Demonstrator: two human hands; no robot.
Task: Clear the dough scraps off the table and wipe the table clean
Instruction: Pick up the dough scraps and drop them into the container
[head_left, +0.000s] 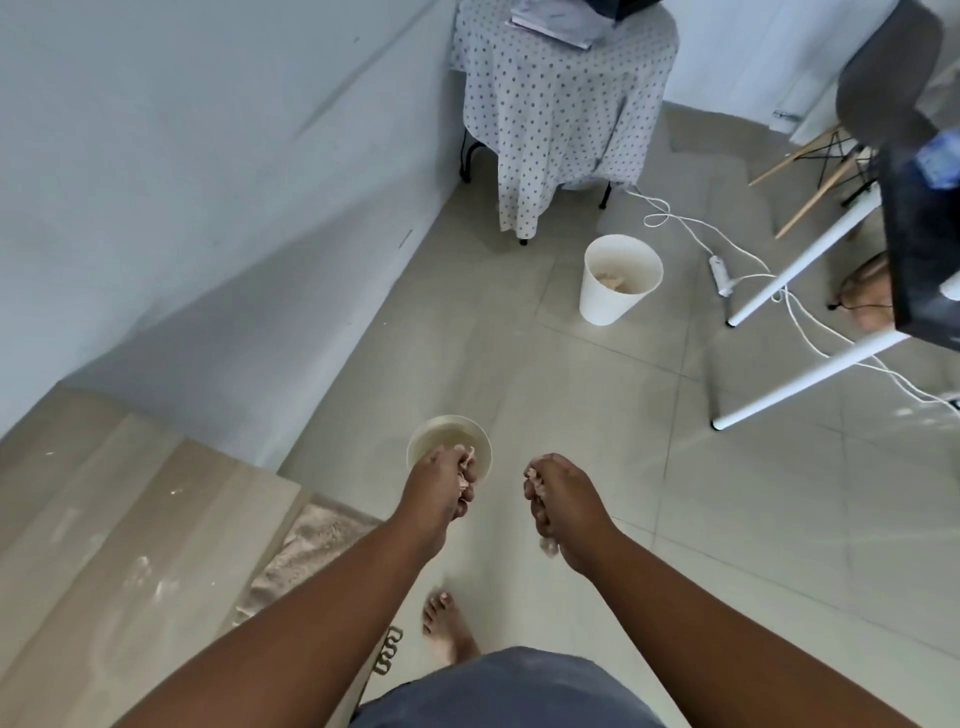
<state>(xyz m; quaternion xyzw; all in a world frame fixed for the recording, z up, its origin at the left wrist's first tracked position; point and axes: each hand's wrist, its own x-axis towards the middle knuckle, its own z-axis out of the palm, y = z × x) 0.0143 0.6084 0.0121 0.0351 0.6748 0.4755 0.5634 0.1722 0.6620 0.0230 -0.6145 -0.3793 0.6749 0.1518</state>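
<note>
My left hand (441, 483) is closed around pale dough scraps (465, 480), held right over a small cream bin (423, 441) that stands on the floor. My right hand (558, 506) is a little to the right of that bin, fingers curled around more dough scraps (532, 475), with a bit showing under the palm. The light wooden table (104, 545) fills the lower left, its top smeared with flour and dough marks.
A white bin (618, 291) with scraps inside stands farther off on the tiled floor. Beyond it is a polka-dot covered stand (561, 114). White table legs (800, 270), a power strip and cables lie to the right. A brown rug (311, 551) sits beside the table; my foot (447, 626) is below.
</note>
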